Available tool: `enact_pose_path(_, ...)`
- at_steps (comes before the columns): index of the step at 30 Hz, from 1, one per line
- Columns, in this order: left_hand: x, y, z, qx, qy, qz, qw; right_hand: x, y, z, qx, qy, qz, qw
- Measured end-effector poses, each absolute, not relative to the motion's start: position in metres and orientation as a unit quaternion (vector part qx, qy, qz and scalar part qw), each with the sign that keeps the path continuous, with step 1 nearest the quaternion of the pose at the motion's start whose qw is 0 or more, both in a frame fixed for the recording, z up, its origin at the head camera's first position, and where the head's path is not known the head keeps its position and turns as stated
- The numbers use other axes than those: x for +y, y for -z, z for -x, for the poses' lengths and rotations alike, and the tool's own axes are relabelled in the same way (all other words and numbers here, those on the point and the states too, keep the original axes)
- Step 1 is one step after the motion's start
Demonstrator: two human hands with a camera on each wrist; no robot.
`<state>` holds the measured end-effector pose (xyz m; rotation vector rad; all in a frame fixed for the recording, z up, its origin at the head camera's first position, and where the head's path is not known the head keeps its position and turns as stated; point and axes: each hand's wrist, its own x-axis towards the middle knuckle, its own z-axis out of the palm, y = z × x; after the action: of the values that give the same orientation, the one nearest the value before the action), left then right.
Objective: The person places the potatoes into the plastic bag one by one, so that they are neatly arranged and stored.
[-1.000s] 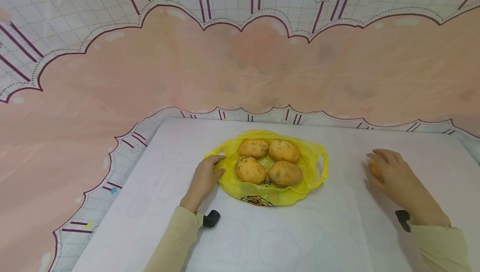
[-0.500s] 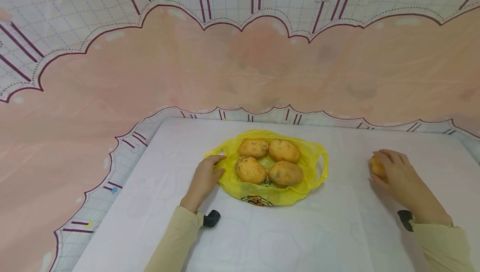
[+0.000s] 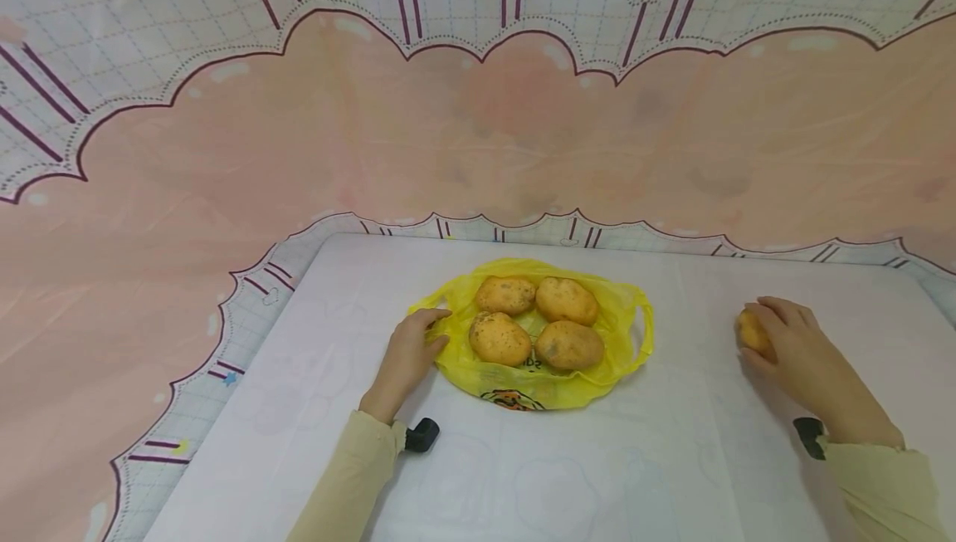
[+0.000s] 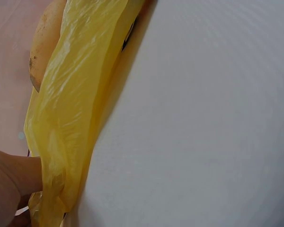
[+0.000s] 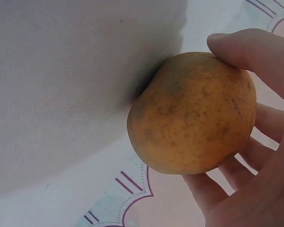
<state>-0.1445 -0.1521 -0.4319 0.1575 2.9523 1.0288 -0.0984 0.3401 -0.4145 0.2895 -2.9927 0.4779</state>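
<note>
A yellow plastic bag [image 3: 515, 388] lies spread on the table with several potatoes [image 3: 569, 345] resting on it. My left hand [image 3: 403, 359] holds the bag at its left end; up close in the left wrist view, the thumb [image 4: 23, 172] goes behind the crumpled plastic [image 4: 71, 109], which hides its tip. One of the bag's potatoes [image 4: 45, 42] peeks out above. Away to the right, my right hand [image 3: 802, 355] grips a single potato [image 5: 194, 116] from its right side, thumb on one side and fingers round the other. That potato is at the table surface.
The white table [image 3: 553, 476] runs back to a patterned cloth backdrop [image 3: 523, 144] in pink and white. To the right of the bag, its loop handle [image 3: 644, 330] lies flat. Black wrist cameras [image 3: 421, 436] are worn on both arms.
My right hand has shifted slightly to the right with the potato, then nearly stopped. The left hand and the bag with its potatoes have stayed in place.
</note>
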Motion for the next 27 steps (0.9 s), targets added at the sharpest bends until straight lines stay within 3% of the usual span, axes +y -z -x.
enact_pose_path(27, -0.1524, 0.4326, 0.1472, 0.943, -0.329, -0.048, 0.013, 0.3415, 0.4091, 0.0988, -0.981, -0.148, -0.097, 0.084)
